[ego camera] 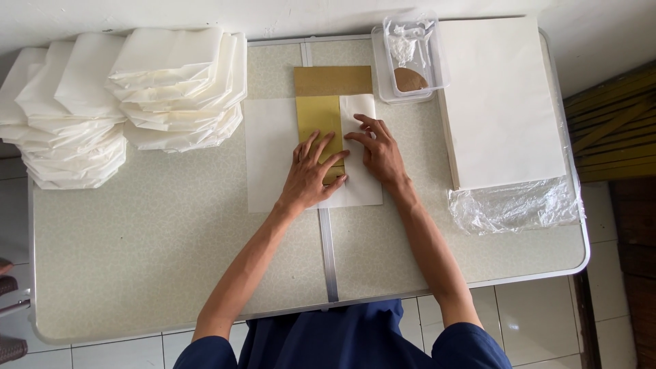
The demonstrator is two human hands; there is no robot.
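Both hands (311,174) (377,152) press white paper (270,154) over cardboard (321,116).

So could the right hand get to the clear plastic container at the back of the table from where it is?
Probably yes: the right hand lies just below the clear plastic container, with only flat white paper between.

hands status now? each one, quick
Left hand: open, flat on the gold template, holding nothing.
Right hand: open, fingers pressing the white paper fold.
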